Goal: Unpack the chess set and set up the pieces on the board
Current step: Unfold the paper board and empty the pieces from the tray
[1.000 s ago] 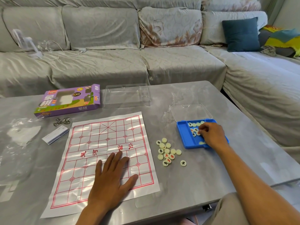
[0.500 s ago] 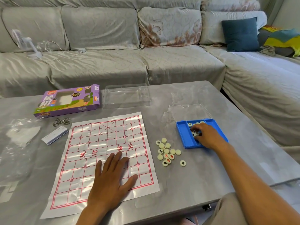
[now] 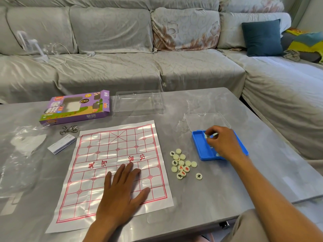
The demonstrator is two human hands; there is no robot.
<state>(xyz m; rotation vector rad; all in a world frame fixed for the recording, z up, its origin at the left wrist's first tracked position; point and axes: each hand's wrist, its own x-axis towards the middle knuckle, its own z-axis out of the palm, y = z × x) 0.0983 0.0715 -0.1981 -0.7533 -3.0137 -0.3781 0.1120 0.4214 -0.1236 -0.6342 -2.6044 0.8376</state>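
Note:
A white sheet board (image 3: 111,154) with a red grid lies flat on the grey table. My left hand (image 3: 122,193) rests flat on its near part, fingers spread. To the right of the board sits a loose pile of several round cream chess pieces (image 3: 181,165), some with red or black characters. Further right is a blue tray (image 3: 199,147) with its clear lid (image 3: 204,121) hinged open behind it. My right hand (image 3: 222,142) is over the tray, its fingers curled round several pale pieces at the tray's far end. The tray's contents are mostly hidden by the hand.
A purple chess box (image 3: 75,107) lies at the back left, a clear plastic case (image 3: 138,103) beside it. Metal ring puzzles (image 3: 68,130), a small white leaflet (image 3: 61,144) and crumpled plastic wrap (image 3: 22,145) lie left of the board. A grey sofa surrounds the table (image 3: 209,198).
My right hand has moved from the tray's near side toward its far end and gathered pieces in its fingers. My left hand and the pile on the table have stayed put.

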